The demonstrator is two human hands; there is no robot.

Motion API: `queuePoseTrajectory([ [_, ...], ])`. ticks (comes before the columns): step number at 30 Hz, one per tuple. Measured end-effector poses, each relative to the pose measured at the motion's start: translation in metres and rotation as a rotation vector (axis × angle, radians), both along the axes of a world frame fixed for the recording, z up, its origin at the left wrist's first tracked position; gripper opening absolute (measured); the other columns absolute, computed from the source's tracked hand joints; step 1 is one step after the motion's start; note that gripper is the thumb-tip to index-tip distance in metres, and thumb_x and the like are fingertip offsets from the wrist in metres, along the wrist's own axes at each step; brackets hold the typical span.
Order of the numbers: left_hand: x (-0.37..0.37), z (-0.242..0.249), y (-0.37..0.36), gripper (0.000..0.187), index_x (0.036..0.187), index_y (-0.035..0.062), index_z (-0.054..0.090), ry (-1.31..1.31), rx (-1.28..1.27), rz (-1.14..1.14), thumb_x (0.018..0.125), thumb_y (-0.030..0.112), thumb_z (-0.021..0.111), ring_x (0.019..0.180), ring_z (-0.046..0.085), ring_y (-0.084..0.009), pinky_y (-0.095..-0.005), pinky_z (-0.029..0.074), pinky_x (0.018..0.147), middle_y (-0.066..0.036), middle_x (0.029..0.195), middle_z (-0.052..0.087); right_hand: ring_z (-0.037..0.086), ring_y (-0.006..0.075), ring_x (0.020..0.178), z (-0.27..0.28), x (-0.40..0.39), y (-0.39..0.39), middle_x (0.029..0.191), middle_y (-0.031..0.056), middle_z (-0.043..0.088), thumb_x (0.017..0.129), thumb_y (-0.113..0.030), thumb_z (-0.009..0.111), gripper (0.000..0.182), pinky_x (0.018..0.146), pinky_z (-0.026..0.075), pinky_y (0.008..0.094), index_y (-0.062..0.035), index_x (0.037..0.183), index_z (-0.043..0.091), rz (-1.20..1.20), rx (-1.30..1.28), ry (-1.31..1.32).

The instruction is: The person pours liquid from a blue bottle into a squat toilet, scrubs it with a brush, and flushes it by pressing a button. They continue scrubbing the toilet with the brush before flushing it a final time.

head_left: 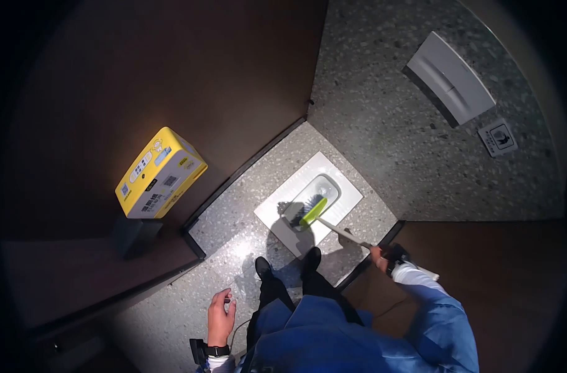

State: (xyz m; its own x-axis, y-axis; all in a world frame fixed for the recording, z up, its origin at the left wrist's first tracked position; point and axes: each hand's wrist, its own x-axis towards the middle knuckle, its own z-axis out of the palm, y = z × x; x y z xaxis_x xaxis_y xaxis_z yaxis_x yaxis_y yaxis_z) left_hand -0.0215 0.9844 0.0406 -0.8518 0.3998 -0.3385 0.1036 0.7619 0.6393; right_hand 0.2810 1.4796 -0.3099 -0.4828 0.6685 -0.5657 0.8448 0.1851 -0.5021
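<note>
My right hand (378, 258) is wrapped round the pale handle of a long-handled scrubbing brush (314, 212). Its lime-green head with dark bristles lies over the basin of a white squat toilet (342, 198) set in the floor. The handle runs from the head up past my right wrist. Off to the left, my left hand (220, 320) hangs above the floor with nothing in it, its fingers loosely bent and the thumb apart. Part of the basin is hidden by the brush head and a dark shadow.
Dark partition walls (233, 68) enclose the stall. A yellow-and-white package (161, 174) sits on a dark wall-mounted holder (135, 235) at left. On the speckled wall are a white panel (454, 81) and a small sign (499, 137). My black shoes (264, 268) stand before the toilet.
</note>
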Motion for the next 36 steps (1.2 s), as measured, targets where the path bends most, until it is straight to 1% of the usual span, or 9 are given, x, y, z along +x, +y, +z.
queuePoseTrajectory([
  [2, 0.005, 0.001, 0.002, 0.031, 0.107, -0.0002, 0.053, -0.028, -0.004, 0.009, 0.076, -0.001, 0.056, 0.078, 0.059, -0.0226, -0.0308, 0.046, 0.071, -0.014, 0.092, 0.058, 0.062, 0.0196, 0.069, 0.134, -0.098, -0.040, 0.075, 0.0101, 0.064, 0.081, -0.019, 0.046, 0.019, 0.060, 0.045, 0.0331, -0.0129, 0.073, 0.063, 0.318, 0.365, -0.258],
  [4, 0.008, -0.001, 0.006, 0.032, 0.107, 0.0006, 0.053, -0.049, -0.005, 0.015, 0.076, 0.000, 0.057, 0.080, 0.058, -0.0249, -0.0325, 0.046, 0.072, -0.014, 0.092, 0.057, 0.064, 0.0226, 0.073, 0.100, -0.132, -0.044, 0.075, 0.0091, 0.065, 0.081, -0.020, 0.049, 0.020, 0.060, 0.047, 0.0357, -0.0126, 0.071, 0.065, 0.627, 0.672, -0.510],
  [6, 0.012, 0.001, 0.004, 0.032, 0.107, 0.0015, 0.053, -0.068, -0.008, 0.005, 0.075, 0.001, 0.058, 0.082, 0.058, -0.0273, -0.0342, 0.046, 0.073, -0.015, 0.093, 0.057, 0.065, 0.0252, 0.076, 0.146, -0.163, -0.040, 0.080, 0.0111, 0.066, 0.080, -0.021, 0.050, 0.020, 0.064, 0.051, 0.0348, -0.0111, 0.080, 0.067, 0.684, 0.532, -0.649],
  [8, 0.010, 0.000, 0.005, 0.032, 0.107, 0.0017, 0.053, -0.036, 0.020, 0.025, 0.075, 0.001, 0.058, 0.083, 0.057, -0.0271, -0.0340, 0.045, 0.073, -0.015, 0.093, 0.057, 0.065, 0.0260, 0.073, 0.162, -0.153, -0.018, 0.077, 0.0119, 0.065, 0.079, -0.017, 0.049, 0.019, 0.062, 0.051, 0.0350, -0.0097, 0.078, 0.067, 0.692, 0.572, -0.431],
  [12, 0.013, -0.004, -0.005, 0.032, 0.107, 0.0019, 0.053, -0.040, 0.018, 0.038, 0.075, 0.001, 0.058, 0.081, 0.057, -0.0269, -0.0339, 0.045, 0.072, -0.015, 0.093, 0.057, 0.065, 0.0250, 0.071, 0.216, -0.124, 0.024, 0.075, 0.0091, 0.066, 0.077, -0.014, 0.050, 0.017, 0.059, 0.051, 0.0382, -0.0117, 0.076, 0.067, 0.883, 0.661, -0.573],
  [17, 0.018, -0.003, -0.008, 0.031, 0.106, 0.0005, 0.053, -0.041, -0.032, 0.027, 0.076, -0.002, 0.056, 0.076, 0.059, -0.0230, -0.0309, 0.046, 0.070, -0.014, 0.092, 0.057, 0.063, 0.0232, 0.063, 0.264, -0.138, 0.037, 0.065, 0.0066, 0.061, 0.086, -0.013, 0.039, 0.037, 0.050, 0.048, 0.0370, -0.0242, 0.121, 0.049, 1.132, 0.765, -0.576],
  [26, 0.021, 0.000, 0.005, 0.033, 0.107, 0.0027, 0.054, -0.107, -0.095, 0.031, 0.075, 0.002, 0.058, 0.081, 0.058, -0.0264, -0.0340, 0.046, 0.072, -0.014, 0.093, 0.057, 0.064, 0.0238, 0.073, 0.187, -0.129, 0.067, 0.080, 0.0097, 0.064, 0.090, -0.022, 0.040, 0.027, 0.058, 0.051, 0.0348, -0.0095, 0.089, 0.064, 0.881, 0.703, -0.572],
  [28, 0.021, -0.002, 0.008, 0.033, 0.107, 0.0027, 0.054, -0.115, -0.106, 0.013, 0.075, 0.002, 0.058, 0.081, 0.058, -0.0263, -0.0339, 0.046, 0.071, -0.014, 0.093, 0.057, 0.064, 0.0263, 0.078, 0.125, -0.095, 0.063, 0.082, 0.0107, 0.065, 0.088, -0.021, 0.043, 0.024, 0.064, 0.052, 0.0387, -0.0092, 0.093, 0.064, 0.963, 0.633, -0.893],
  [36, 0.018, -0.006, 0.016, 0.033, 0.107, 0.0027, 0.054, -0.120, -0.070, -0.003, 0.075, 0.002, 0.058, 0.082, 0.058, -0.0261, -0.0336, 0.046, 0.072, -0.015, 0.093, 0.057, 0.062, 0.0308, 0.087, 0.194, -0.084, 0.051, 0.088, 0.0145, 0.064, 0.081, -0.020, 0.051, 0.023, 0.077, 0.049, 0.0395, -0.0116, 0.097, 0.065, 0.716, 0.154, -0.350],
])
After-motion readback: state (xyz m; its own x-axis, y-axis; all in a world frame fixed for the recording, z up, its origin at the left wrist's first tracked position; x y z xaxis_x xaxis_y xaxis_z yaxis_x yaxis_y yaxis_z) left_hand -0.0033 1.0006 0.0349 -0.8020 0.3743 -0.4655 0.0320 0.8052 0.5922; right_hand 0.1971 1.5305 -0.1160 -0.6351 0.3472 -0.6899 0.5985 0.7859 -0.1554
